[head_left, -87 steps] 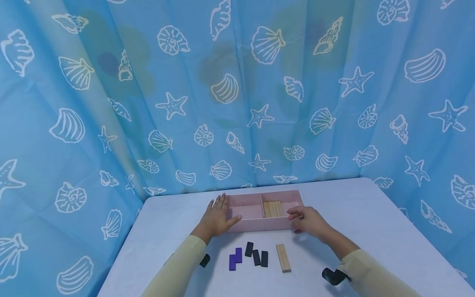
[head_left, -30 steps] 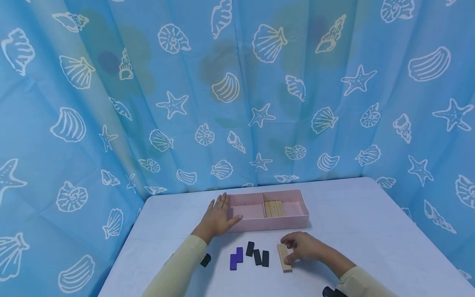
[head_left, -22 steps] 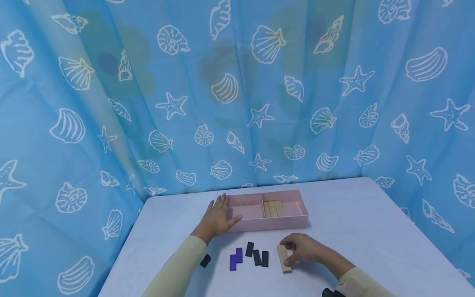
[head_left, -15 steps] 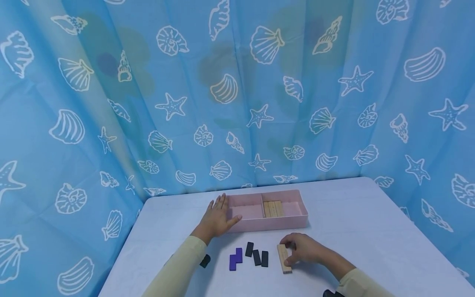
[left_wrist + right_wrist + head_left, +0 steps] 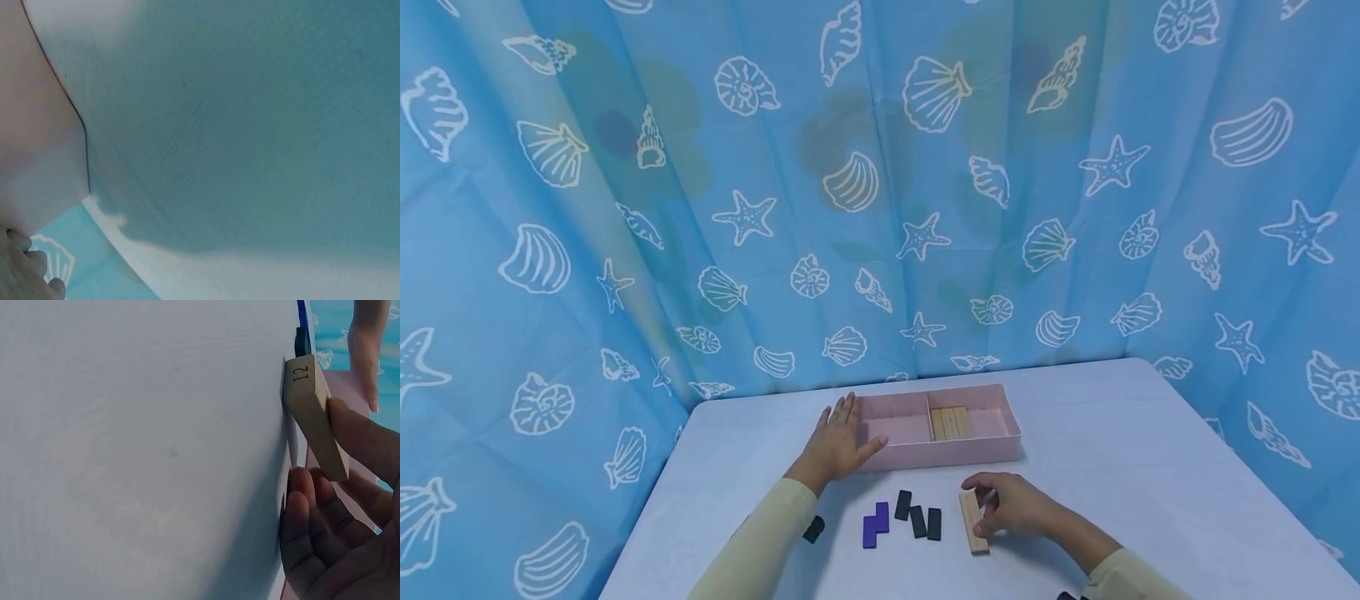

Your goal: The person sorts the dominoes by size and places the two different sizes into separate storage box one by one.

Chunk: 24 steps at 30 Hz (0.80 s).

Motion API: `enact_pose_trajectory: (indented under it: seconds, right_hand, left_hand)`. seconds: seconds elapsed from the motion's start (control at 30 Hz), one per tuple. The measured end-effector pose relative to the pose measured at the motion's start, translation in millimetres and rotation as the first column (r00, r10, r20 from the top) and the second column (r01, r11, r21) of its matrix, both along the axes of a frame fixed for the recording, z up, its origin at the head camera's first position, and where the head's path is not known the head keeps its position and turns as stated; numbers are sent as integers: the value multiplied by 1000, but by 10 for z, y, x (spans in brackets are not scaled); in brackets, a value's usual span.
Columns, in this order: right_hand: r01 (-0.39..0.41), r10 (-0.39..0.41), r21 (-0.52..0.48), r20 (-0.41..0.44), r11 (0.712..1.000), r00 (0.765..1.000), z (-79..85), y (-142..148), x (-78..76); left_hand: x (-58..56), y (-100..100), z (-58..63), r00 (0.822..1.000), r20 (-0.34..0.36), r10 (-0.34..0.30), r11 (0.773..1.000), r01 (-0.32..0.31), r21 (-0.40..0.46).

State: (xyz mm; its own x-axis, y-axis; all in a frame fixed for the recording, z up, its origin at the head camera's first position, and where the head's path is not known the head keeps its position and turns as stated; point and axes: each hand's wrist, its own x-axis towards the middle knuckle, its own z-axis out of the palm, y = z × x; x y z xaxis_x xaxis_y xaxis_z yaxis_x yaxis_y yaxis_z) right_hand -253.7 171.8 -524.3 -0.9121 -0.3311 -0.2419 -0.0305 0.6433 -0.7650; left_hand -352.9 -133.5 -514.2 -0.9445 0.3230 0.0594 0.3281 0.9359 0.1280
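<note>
Fingers of the right hand [image 5: 1011, 504] pinch the wooden block [image 5: 971, 517], on or just above the desk [image 5: 1112, 454]; a slipping thumb could let it twist loose. Swinging leftward might knock the nearest black piece [image 5: 934, 524]. The left hand [image 5: 835, 447], fingers spread against the pink box [image 5: 947, 454], could push it askew.

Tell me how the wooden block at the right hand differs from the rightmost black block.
The wooden block is pale tan; the rightmost black block is dark. The wooden block is longer than the rightmost black block. The right hand pinches the wooden block, while neither hand touches the rightmost black block. Both are oblong and outside the pink box.
</note>
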Motion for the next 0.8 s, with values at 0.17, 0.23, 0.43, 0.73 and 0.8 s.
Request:
enact_pose_trajectory:
  seconds: [0.17, 0.23, 0.43, 0.73, 0.8]
  right_hand:
    - [13, -13, -10, -12, 1000, 1000, 41, -35, 37]
    - [27, -27, -15, -11, 1000, 1000, 50, -49, 41]
    - [59, -59, -40, 9, 997, 998, 50, -85, 30]
    - [143, -141, -85, 32, 986, 989, 9, -108, 49]
    - [165, -161, -98, 45, 981, 986, 4, -112, 52]
  left_hand:
    - [-3, -7, -19, 1000, -6, 0, 1000, 0, 2]
    - [-2, -6, -21, 1000, -7, -1, 1000, 1, 8]
    - [11, -4, 0, 1000, -4, -3, 1000, 3, 21]
    - [20, 2, 9, 1000, -4, -5, 1000, 5, 12]
    - [19, 2, 11, 1000, -4, -4, 1000, 4, 13]
